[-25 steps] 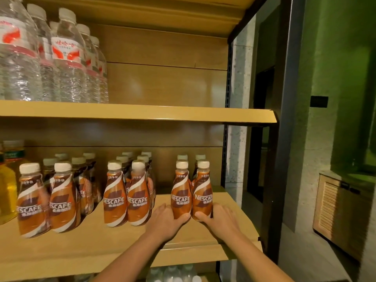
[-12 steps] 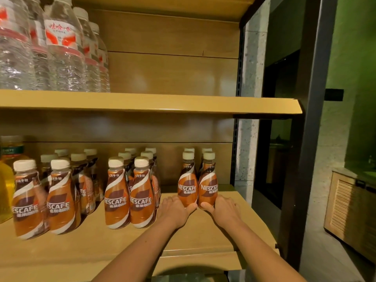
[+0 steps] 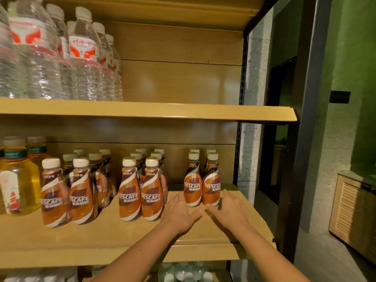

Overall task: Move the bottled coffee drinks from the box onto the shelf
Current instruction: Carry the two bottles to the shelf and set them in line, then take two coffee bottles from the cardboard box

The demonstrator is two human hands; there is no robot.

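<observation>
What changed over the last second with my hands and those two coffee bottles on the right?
Both hands pushed the two front Nescafe bottles deeper onto the shelf, then let go: the left hand and right hand now lie open, fingers straight, beside them. The other Nescafe bottles, the yellow drinks and the water bottles above stayed put.
</observation>
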